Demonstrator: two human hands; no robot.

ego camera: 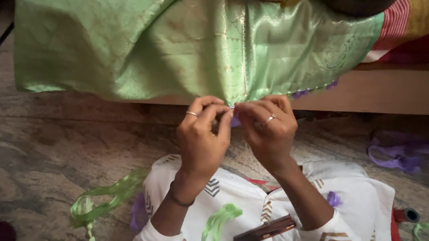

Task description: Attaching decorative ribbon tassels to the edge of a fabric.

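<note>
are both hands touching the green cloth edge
Touching. The head view shows the left hand and right hand pinching the hem of the green cloth between their fingertips, with no gap visible at the hem.

We see a mottled stone floor (pixel 51 146) with a wooden ledge (pixel 392 90) above it. Loose green thread bundles (pixel 103 198) lie at left, purple threads (pixel 401 154) at right, and a brown comb (pixel 265 230) rests on a white patterned garment (pixel 362 201).
</note>
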